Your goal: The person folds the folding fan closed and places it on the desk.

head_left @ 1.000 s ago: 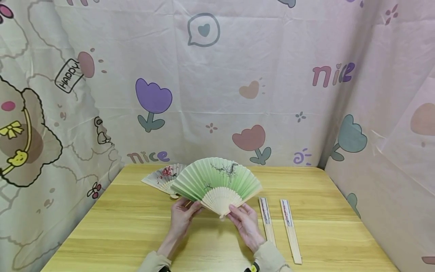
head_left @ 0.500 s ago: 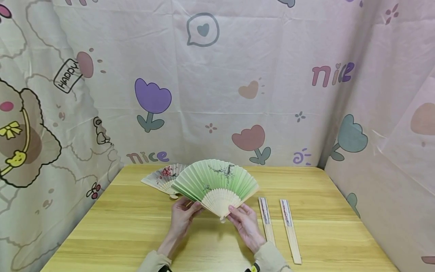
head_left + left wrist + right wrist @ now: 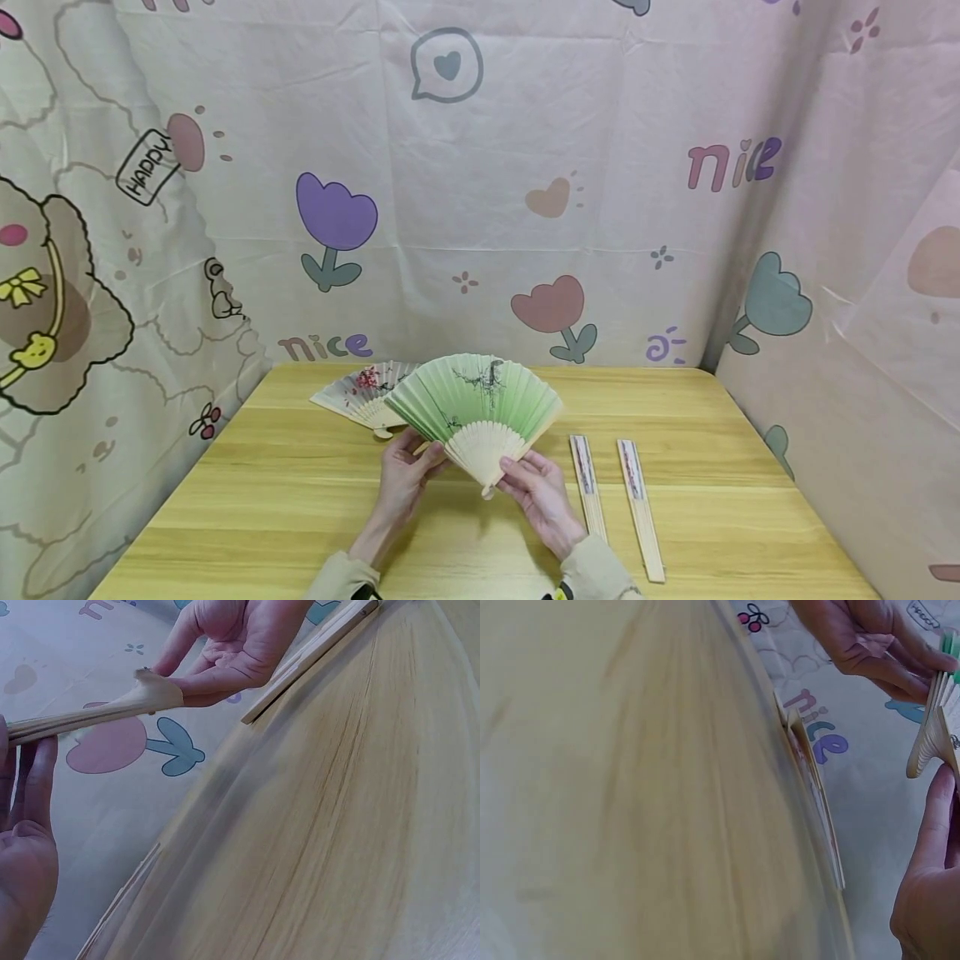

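Observation:
A green folding fan [image 3: 480, 387], spread wide with a dark branch print, is held up over the table between both hands. My left hand [image 3: 401, 483] pinches its left outer rib between thumb and fingers. My right hand [image 3: 543, 496] pinches the right side near the pivot, thumb on the front of the pale ribs. The left wrist view shows the fan [image 3: 97, 714] edge-on, clear of the table, with the right hand [image 3: 240, 645] at its pivot end. In the right wrist view, the left hand [image 3: 877, 645] grips the ribs from the far side.
Behind the green fan, a white open fan [image 3: 360, 390] with red blossoms lies at the back left of the wooden table [image 3: 247, 500]. Two folded fans, one nearer [image 3: 588, 483] and one farther right [image 3: 641, 508], lie beside the right hand. A printed cloth hangs behind.
The green fan's spread has narrowed, its right edge coming in leftward. Its pivot has dropped slightly, and the right hand has shifted a little left. The left hand has barely moved.

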`<state>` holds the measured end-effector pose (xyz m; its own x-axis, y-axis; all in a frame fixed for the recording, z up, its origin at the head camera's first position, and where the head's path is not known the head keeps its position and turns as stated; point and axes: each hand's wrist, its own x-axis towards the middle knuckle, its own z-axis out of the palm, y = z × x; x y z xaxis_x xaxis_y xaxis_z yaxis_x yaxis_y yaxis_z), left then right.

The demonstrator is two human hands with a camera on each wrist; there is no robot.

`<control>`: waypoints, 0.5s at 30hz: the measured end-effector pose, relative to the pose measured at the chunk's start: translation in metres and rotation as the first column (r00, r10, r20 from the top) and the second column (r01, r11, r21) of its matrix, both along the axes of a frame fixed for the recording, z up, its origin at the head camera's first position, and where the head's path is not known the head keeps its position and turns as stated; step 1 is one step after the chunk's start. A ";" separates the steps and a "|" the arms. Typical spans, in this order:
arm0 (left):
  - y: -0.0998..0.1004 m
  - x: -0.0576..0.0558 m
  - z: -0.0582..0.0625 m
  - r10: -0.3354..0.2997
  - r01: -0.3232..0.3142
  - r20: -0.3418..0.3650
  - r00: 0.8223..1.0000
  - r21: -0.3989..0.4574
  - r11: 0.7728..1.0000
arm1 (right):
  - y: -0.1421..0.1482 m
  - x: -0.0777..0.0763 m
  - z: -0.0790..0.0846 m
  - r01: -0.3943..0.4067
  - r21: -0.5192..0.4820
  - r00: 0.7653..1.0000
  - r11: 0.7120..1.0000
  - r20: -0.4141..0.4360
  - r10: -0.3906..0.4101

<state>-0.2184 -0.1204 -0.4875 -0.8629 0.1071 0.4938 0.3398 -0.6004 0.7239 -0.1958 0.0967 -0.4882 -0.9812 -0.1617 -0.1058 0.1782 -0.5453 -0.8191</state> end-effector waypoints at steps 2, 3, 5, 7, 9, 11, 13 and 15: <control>0.000 0.000 0.001 0.002 -0.002 0.000 1.000 -0.010 1.000 | 0.000 0.000 0.000 -0.001 0.016 1.000 1.000 -0.004 0.001; 0.000 0.000 0.001 0.004 -0.004 -0.001 1.000 -0.016 1.000 | 0.000 0.000 0.000 -0.002 0.023 1.000 1.000 -0.009 0.003; 0.000 0.000 0.001 0.007 -0.007 -0.004 1.000 -0.026 1.000 | 0.000 0.001 -0.001 -0.004 0.030 1.000 1.000 -0.014 0.004; -0.001 0.000 0.001 0.002 -0.003 -0.016 1.000 -0.028 1.000 | 0.000 0.001 -0.001 -0.004 0.034 1.000 0.999 -0.018 0.005; -0.001 -0.001 0.000 0.001 -0.001 -0.025 1.000 -0.029 1.000 | 0.000 0.001 -0.001 -0.005 0.037 1.000 0.999 -0.022 0.005; -0.001 -0.001 0.000 0.002 -0.003 -0.036 0.999 -0.030 1.000 | 0.000 0.001 -0.002 -0.003 0.038 1.000 0.999 -0.022 0.004; -0.001 -0.001 -0.001 0.003 -0.004 -0.041 0.999 -0.038 0.999 | 0.000 0.001 -0.002 0.000 0.039 1.000 0.999 -0.021 0.001; -0.001 -0.001 0.000 0.006 -0.008 -0.045 0.999 -0.049 0.999 | 0.000 0.001 -0.002 0.003 0.041 1.000 0.999 -0.018 -0.002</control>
